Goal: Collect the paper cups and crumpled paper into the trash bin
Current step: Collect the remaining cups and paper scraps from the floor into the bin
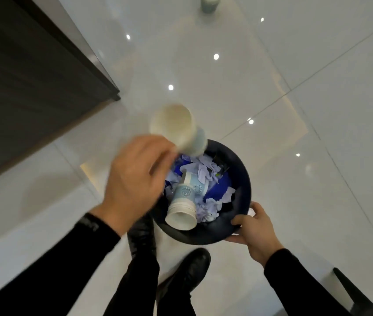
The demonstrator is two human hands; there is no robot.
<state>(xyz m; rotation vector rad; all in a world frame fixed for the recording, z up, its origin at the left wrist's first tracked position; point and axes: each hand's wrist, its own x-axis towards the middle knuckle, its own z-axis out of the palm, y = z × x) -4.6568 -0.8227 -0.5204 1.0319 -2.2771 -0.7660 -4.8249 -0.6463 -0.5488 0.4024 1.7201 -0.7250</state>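
Note:
A dark round trash bin (pixel 242 179) is held above the white floor. Inside it lie pale crumpled paper (pixel 201 169) and a stack of blue-and-white paper cups (pixel 184 201) on its side, mouth toward me. My right hand (pixel 255 229) grips the bin's near rim. Over the bin's far-left edge my left hand (pixel 133 176), blurred by motion, has its fingertips on the lower side of a white paper cup (pixel 176 127), which is tilted with its mouth up. Another cup (pixel 210 3) stands on the floor far ahead.
A dark cabinet (pixel 32 76) fills the upper left. My black shoes (pixel 187 270) stand just below the bin on the glossy tiled floor (pixel 317 87). A dark object (pixel 352 293) pokes in at the lower right corner.

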